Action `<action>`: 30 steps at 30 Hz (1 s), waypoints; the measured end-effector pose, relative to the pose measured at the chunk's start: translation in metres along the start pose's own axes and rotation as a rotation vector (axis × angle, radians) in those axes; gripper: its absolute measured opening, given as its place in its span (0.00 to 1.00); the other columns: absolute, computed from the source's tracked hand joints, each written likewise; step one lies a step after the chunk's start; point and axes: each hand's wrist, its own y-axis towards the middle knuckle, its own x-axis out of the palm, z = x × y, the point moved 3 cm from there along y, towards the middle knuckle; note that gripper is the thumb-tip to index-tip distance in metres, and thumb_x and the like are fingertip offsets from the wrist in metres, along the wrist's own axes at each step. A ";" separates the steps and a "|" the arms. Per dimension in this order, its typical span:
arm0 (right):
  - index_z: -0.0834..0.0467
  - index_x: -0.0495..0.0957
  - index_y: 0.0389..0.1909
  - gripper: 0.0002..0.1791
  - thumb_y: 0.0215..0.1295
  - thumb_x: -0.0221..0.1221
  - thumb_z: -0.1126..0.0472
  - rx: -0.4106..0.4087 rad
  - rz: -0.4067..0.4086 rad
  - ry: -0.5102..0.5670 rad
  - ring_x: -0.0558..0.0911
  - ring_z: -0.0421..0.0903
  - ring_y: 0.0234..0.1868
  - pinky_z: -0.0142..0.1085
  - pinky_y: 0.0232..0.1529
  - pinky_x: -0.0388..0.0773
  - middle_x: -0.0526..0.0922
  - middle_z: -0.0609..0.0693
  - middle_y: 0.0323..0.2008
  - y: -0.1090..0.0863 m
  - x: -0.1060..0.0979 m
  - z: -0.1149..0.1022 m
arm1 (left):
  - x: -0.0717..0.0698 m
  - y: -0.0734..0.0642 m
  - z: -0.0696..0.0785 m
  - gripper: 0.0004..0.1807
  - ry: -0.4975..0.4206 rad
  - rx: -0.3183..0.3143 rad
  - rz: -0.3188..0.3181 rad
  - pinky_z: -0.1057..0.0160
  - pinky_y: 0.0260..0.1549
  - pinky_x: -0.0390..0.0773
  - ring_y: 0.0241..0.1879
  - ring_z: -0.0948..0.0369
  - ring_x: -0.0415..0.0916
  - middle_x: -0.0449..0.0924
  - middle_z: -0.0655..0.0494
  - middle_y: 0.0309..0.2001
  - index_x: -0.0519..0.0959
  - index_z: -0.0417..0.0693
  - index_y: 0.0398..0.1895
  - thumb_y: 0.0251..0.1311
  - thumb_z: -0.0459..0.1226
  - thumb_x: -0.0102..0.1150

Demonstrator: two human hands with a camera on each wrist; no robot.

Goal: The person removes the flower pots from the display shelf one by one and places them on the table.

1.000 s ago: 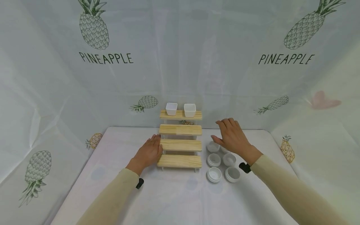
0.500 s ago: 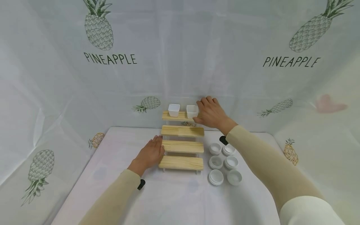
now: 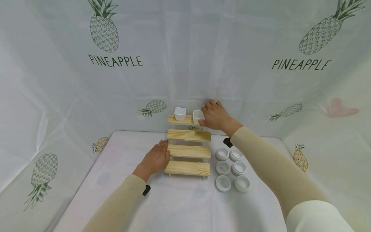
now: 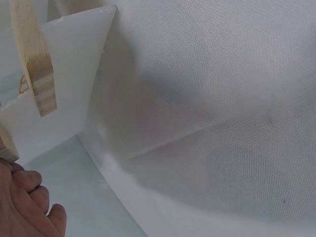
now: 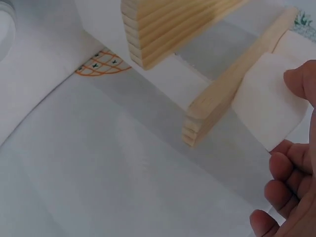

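A tiered wooden stand (image 3: 189, 151) with several plank steps on whitish side supports stands at the back of the table. My right hand (image 3: 216, 117) pinches a small white square cup (image 3: 197, 116) at the right end of its top step. In the right wrist view the thumb lies on one face of this cup (image 5: 269, 101), with a finger at its opposite edge. A second square cup (image 3: 180, 113) sits further left on that step. My left hand (image 3: 155, 157) rests against the stand's left side, its fingertips at a plank's end in the left wrist view.
Several small round white dishes (image 3: 223, 183) stand in two columns right of the stand, beneath my right forearm. Close behind the stand hangs a pale pineapple-print cloth (image 3: 185, 77), which also encloses the sides. A white cloth covers the table (image 3: 185, 206).
My right hand has moved up and left from above the round dishes to the right square cup and grips it. The left hand stays at the stand. The view has shifted slightly.
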 end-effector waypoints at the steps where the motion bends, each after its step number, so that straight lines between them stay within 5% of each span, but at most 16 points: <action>1: 0.65 0.80 0.53 0.29 0.75 0.59 0.40 -0.004 0.004 0.001 0.69 0.56 0.47 0.48 0.49 0.69 0.77 0.58 0.47 -0.002 0.000 0.000 | 0.000 0.000 0.000 0.37 0.003 0.000 0.000 0.47 0.83 0.52 0.85 0.46 0.45 0.49 0.41 0.85 0.47 0.34 0.85 0.85 0.50 0.19; 19: 0.67 0.80 0.52 0.34 0.66 0.65 0.38 -0.106 0.276 -0.005 0.71 0.57 0.39 0.47 0.42 0.72 0.80 0.58 0.41 -0.060 -0.003 -0.004 | 0.000 0.002 -0.001 0.37 -0.011 -0.009 -0.015 0.45 0.84 0.49 0.85 0.45 0.43 0.47 0.40 0.85 0.45 0.34 0.85 0.85 0.50 0.19; 30: 0.65 0.81 0.47 0.34 0.58 0.69 0.37 -0.152 0.389 -0.018 0.73 0.56 0.37 0.44 0.37 0.70 0.80 0.57 0.38 -0.118 0.015 -0.029 | 0.000 0.002 0.000 0.37 0.001 -0.006 -0.035 0.45 0.84 0.49 0.85 0.45 0.42 0.46 0.39 0.85 0.44 0.33 0.85 0.85 0.50 0.17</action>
